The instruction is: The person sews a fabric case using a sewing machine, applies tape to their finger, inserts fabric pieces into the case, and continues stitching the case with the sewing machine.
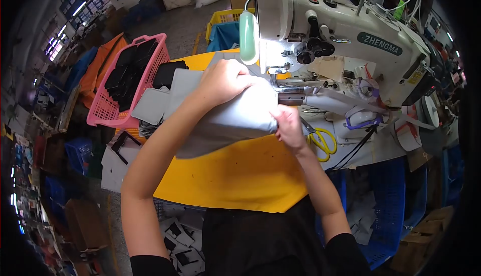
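A light grey fabric piece (220, 118), folded or boxy in shape, is held up at the sewing machine (345, 30), its right edge beside the needle area. My left hand (225, 81) is closed on its upper part, fingers curled over the top. At the lower right corner my right hand (289, 124) pinches the edge between thumb and fingers. Just right of that hand lie scissors (323, 143) with yellow handles. Glare from the machine's lamp (248, 36) washes out the fabric near the needle, and the exact sewing point is partly hidden.
A pink basket (161, 55) of black pieces stands left, beside a stack of grey pieces (150, 106). Yellow sheeting (235, 176) covers the table front. Blue crates (388, 216) stand below right, and a yellow crate (215, 23) stands behind.
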### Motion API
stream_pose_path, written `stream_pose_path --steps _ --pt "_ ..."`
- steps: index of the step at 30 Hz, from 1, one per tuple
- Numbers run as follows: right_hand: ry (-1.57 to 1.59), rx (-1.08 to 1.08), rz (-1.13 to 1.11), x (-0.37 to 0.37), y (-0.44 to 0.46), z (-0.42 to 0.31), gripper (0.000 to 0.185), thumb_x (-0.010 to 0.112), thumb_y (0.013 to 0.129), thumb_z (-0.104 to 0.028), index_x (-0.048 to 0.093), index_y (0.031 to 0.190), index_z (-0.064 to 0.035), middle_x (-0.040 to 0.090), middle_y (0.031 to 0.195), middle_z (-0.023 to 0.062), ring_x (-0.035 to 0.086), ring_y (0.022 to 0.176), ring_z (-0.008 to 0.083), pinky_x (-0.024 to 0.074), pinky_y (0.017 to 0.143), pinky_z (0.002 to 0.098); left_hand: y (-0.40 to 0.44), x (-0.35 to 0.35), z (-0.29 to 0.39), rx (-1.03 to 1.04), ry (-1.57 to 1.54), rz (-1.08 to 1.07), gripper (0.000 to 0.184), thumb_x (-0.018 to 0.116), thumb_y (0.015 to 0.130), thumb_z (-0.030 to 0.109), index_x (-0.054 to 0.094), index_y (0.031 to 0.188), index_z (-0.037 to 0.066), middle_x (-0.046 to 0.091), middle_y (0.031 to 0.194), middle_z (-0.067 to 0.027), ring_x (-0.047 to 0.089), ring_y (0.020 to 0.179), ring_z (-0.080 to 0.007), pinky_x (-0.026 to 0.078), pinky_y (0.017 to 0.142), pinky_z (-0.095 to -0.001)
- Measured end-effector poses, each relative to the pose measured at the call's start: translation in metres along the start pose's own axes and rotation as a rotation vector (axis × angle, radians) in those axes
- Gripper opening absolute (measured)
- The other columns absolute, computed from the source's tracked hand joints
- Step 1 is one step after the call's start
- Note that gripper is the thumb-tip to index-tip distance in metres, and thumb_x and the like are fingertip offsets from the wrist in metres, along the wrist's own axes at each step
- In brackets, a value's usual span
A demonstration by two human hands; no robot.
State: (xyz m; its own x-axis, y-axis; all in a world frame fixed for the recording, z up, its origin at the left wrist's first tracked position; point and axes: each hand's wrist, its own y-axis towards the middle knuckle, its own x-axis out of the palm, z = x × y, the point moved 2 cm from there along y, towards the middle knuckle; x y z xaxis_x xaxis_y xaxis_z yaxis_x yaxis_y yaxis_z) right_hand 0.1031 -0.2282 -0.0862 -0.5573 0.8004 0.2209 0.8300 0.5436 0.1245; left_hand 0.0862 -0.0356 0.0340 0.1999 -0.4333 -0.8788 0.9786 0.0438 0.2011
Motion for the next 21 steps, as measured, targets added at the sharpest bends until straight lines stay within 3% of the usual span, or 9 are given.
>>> stream_pose_path --steps 4,9,13,17,19,21 --pt "-0.066 0.035 -0.139 -0.012 0.013 -0.01 0.03 0.058 0.098 -0.025 0.061 0.074 -0.0072 0.053 0.054 -0.0058 0.044 0.041 -0.0011 0.0317 0.037 0.0155 0.007 0.005 -0.006 0.01 -0.062 0.026 0.027 0.073 0.077 0.033 0.077 0.084 0.006 0.071 0.077 -0.0129 0.066 0.071 -0.0336 0.049 0.066 -0.0407" --pt "-0.067 0.056 -0.142 -0.012 0.018 -0.017 0.029 0.058 0.098 -0.024 0.061 0.074 -0.0073 0.052 0.053 -0.0062 0.041 0.039 -0.0014 0.03 0.036 0.0156 0.015 0.01 -0.02 0.032 -0.068 0.012 0.026 0.074 0.076 0.03 0.077 0.086 0.006 0.071 0.079 -0.0141 0.067 0.073 -0.0325 0.05 0.068 -0.04" --pt "-0.075 0.084 -0.048 -0.016 0.017 -0.029 0.029 0.058 0.098 -0.023 0.06 0.074 -0.0074 0.051 0.053 -0.0059 0.041 0.04 -0.0006 0.0307 0.037 0.0163 0.025 0.012 -0.03 0.027 -0.052 0.023 0.028 0.073 0.08 0.026 0.073 0.09 0.0 0.07 0.077 -0.0128 0.066 0.07 -0.0229 0.05 0.068 -0.0327" --pt "-0.143 0.052 -0.071 -0.032 -0.009 -0.054 0.028 0.058 0.097 -0.02 0.059 0.073 -0.0074 0.051 0.057 -0.005 0.043 0.044 0.001 0.0329 0.04 0.0172 0.031 0.012 -0.039 0.006 -0.109 0.06 0.026 0.075 0.075 0.022 0.075 0.09 0.0 0.07 0.088 -0.0188 0.066 0.082 -0.032 0.051 0.072 -0.0416" --pt "-0.234 -0.04 0.095 -0.053 -0.037 -0.084 0.026 0.058 0.097 -0.019 0.057 0.074 -0.0072 0.052 0.061 -0.0035 0.045 0.048 0.0029 0.035 0.042 0.0183 0.019 0.008 -0.036 0.208 0.069 0.312 0.022 0.071 0.077 0.015 0.073 0.093 0.001 0.068 0.091 -0.0181 0.065 0.086 -0.0319 0.051 0.072 -0.0419" --pt "-0.469 -0.405 0.266 -0.095 -0.062 -0.125 0.018 0.061 0.095 -0.018 0.058 0.081 -0.007 0.05 0.065 -0.0028 0.044 0.051 0.0032 0.0343 0.042 0.0199 0.0 0.002 -0.021 0.294 0.156 0.458 0.02 0.069 0.079 0.012 0.072 0.095 0.001 0.068 0.093 -0.0177 0.064 0.088 -0.0318 0.051 0.072 -0.042"
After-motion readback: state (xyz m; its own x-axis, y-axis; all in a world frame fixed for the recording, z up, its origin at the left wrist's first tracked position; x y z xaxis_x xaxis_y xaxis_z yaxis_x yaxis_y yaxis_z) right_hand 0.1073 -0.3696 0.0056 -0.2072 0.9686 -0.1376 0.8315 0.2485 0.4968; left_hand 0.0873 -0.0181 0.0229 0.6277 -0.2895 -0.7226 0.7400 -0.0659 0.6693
